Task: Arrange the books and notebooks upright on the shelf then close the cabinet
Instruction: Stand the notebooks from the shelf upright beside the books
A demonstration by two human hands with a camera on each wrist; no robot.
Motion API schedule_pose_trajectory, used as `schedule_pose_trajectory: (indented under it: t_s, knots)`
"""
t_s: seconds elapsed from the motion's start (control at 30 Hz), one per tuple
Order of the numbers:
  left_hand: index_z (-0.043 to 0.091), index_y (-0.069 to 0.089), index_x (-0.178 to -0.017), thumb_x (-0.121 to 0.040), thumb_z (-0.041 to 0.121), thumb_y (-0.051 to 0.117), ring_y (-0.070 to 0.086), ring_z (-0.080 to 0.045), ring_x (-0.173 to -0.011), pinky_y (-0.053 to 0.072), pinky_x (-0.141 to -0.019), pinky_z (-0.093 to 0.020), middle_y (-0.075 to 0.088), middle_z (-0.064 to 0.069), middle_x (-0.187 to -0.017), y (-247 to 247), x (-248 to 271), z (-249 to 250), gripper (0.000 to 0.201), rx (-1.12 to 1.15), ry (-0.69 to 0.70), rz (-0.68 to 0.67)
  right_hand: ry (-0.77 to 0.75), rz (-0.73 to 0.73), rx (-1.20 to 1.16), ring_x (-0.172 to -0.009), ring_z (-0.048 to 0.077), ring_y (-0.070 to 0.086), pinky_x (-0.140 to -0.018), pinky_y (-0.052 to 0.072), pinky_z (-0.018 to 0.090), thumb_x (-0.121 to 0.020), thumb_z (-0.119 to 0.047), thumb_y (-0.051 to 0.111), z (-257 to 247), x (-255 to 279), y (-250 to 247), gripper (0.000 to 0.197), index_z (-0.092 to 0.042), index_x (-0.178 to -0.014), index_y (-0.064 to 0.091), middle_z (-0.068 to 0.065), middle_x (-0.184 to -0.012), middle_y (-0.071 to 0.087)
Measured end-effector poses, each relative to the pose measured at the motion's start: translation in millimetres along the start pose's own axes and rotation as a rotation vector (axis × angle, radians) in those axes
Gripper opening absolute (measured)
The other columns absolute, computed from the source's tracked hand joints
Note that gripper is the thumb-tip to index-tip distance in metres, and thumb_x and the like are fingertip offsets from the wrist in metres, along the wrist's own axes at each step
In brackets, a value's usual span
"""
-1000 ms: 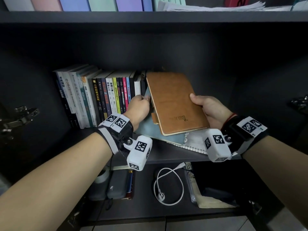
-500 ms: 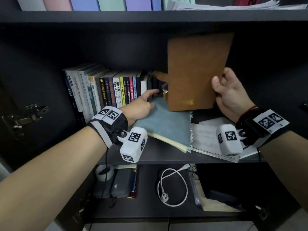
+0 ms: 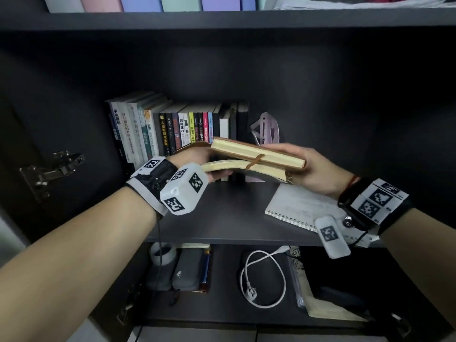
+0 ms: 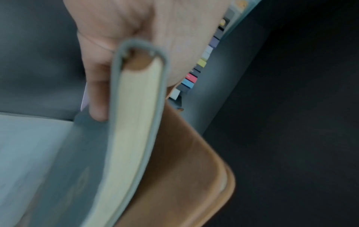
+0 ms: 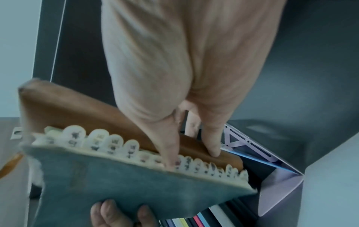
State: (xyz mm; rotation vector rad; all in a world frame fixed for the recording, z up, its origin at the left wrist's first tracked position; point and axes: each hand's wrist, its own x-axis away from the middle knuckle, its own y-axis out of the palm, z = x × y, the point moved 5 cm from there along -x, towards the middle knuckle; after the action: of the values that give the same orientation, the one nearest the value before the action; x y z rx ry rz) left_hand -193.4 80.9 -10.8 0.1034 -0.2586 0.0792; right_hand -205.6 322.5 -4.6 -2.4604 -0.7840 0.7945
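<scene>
Brown notebook [image 3: 256, 154] now lies flat on top of the grey-blue notebook [image 3: 244, 167], both held in the air above the shelf [image 3: 222, 213], just in front of the upright books [image 3: 172, 129]. Half a sec ago the brown one was raised upright in the right hand alone and the grey-blue one lay slanted on the shelf under the left hand; now they're stacked w/ page edges facing the camera. Left hand [image 3: 195, 156] grips the grey-blue one's spine end, fingers beneath and thumb side above (per left wrist view). Right hand [image 3: 311, 166] clamps the other end of the pair, thumb and fingers over the brown cover. Spiral notebook [image 3: 296, 208] lies flat on the shelf below the right hand, where it was before. Lilac bookend [image 3: 267, 129] stands behind, just right of the row.
</scene>
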Motion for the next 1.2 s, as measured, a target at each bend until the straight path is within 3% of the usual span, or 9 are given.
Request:
schedule_pose_trajectory:
  t_s: [0.13, 0.3, 0.43, 0.53, 0.63, 0.73, 0.87, 1.03, 1.2]
  knots:
    - [-0.010, 0.062, -0.099, -0.102, 0.011, 0.054, 0.070, -0.031, -0.048, 0.057, -0.042, -0.030, 0.067, -0.030, -0.069, -4, 12, -7, 0.022, 0.187, -0.243, -0.056, 0.104, -0.055, 0.030, -0.126, 0.010, 0.061, -0.114, 0.044, 0.036, -0.074, 0.005, 0.086, 15, -6, 14, 0.074, -0.023, -0.136, 0.056, -0.007, -0.132, 0.067]
    - [-0.006, 0.061, -0.095, -0.103, 0.027, 0.049, 0.065, -0.033, -0.049, 0.055, -0.040, -0.025, 0.065, -0.027, -0.076, -8, 12, -6, 0.036, 0.284, -0.267, 0.045, 0.049, 0.200, -0.123, -0.118, -0.002, 0.065, -0.107, 0.052, 0.031, -0.082, -0.002, 0.083, 6, -16, 21, 0.056, -0.017, -0.131, 0.062, -0.015, -0.122, 0.072]
    - [0.009, 0.054, -0.129, -0.106, 0.044, 0.029, 0.057, -0.019, -0.055, 0.046, -0.037, -0.020, 0.063, -0.011, -0.089, -12, 8, 3, 0.049, 0.002, -0.129, 0.033, 0.164, 0.383, -0.408, -0.107, 0.017, 0.075, -0.093, 0.061, 0.043, -0.091, -0.008, 0.074, 13, -25, 17, 0.033, -0.014, -0.123, 0.070, -0.003, -0.114, 0.079]
    - [0.020, 0.059, -0.120, -0.090, 0.075, 0.045, 0.047, -0.010, -0.058, 0.037, -0.047, -0.022, 0.057, 0.000, -0.080, -17, 8, 7, 0.065, -0.425, 0.048, 0.051, 0.249, 0.368, -0.445, -0.109, 0.023, 0.075, -0.091, 0.061, 0.046, -0.093, -0.014, 0.072, 21, -28, 15, 0.035, -0.013, -0.128, 0.068, 0.003, -0.118, 0.078]
    - [0.021, 0.069, -0.118, -0.075, 0.045, 0.085, 0.067, -0.005, -0.092, 0.056, -0.078, -0.024, 0.074, 0.006, -0.111, -18, -3, 4, 0.051, -0.567, 0.281, 0.062, 0.231, 0.297, -0.378, -0.110, 0.021, 0.074, -0.085, 0.062, 0.032, -0.095, -0.013, 0.069, 18, -28, 18, 0.033, -0.013, -0.128, 0.067, 0.000, -0.118, 0.078]
    - [0.019, 0.071, -0.121, -0.071, 0.033, 0.091, 0.069, -0.008, -0.107, 0.054, -0.100, -0.033, 0.074, 0.008, -0.116, -22, -9, 1, 0.055, -0.544, 0.361, 0.106, 0.241, 0.276, -0.352, -0.115, 0.018, 0.071, -0.100, 0.057, 0.044, -0.099, -0.033, 0.062, 18, -28, 18, 0.036, -0.019, -0.132, 0.065, -0.002, -0.124, 0.075]
    - [0.020, 0.069, -0.124, -0.076, 0.029, 0.087, 0.070, -0.008, -0.104, 0.057, -0.097, -0.036, 0.074, 0.008, -0.116, -19, -8, 2, 0.052, -0.535, 0.400, 0.076, 0.303, 0.211, -0.454, -0.126, 0.013, 0.064, -0.098, 0.053, 0.047, -0.097, -0.068, 0.036, 22, -29, 15, 0.060, -0.042, -0.149, 0.047, -0.011, -0.135, 0.069]
    - [0.024, 0.072, -0.120, -0.079, 0.030, 0.086, 0.073, -0.010, -0.103, 0.056, -0.098, -0.040, 0.076, 0.009, -0.112, -29, 0, 20, 0.044, -0.577, 0.454, 0.064, 0.326, 0.324, -0.305, -0.105, 0.022, 0.075, -0.086, 0.062, 0.040, -0.104, -0.044, 0.051, 33, -30, 5, 0.040, -0.014, -0.124, 0.068, 0.001, -0.109, 0.080]
    - [0.022, 0.076, -0.104, -0.083, 0.020, 0.079, 0.077, -0.017, -0.090, 0.062, -0.085, -0.043, 0.079, 0.003, -0.099, -44, 28, 51, 0.022, -0.435, 0.589, 0.244, 0.317, 0.460, -0.203, -0.098, 0.030, 0.076, -0.084, 0.060, 0.045, -0.101, -0.031, 0.063, 42, -32, -6, 0.020, -0.017, -0.108, 0.074, 0.004, -0.096, 0.081]
